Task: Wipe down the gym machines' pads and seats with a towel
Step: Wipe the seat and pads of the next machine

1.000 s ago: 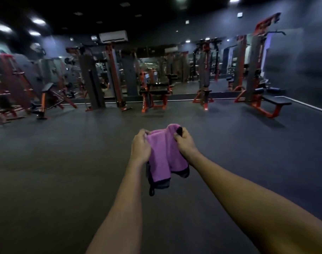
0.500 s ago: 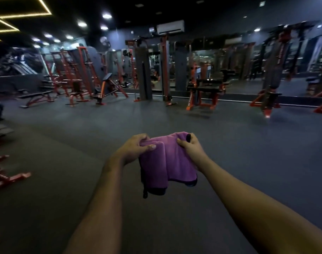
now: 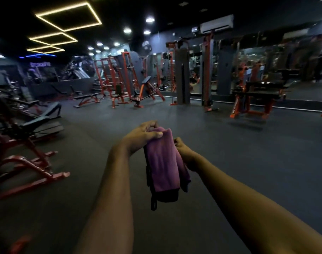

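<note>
Holds a folded purple towel (image 3: 163,162), dark-trimmed at the bottom with a small loop (image 3: 153,205) dangling, above the gym floor (image 3: 239,162), pinching its top fold in the left hand (image 3: 140,134) and gripping its right edge with the right hand (image 3: 184,153).

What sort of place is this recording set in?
A gym, almost certainly a weight-training floor. Red-framed benches stand along the left, a cable machine with a weight stack stands by the mirrored wall, and dark matting covers the floor. The left hand and right hand hold a purple towel.
</note>
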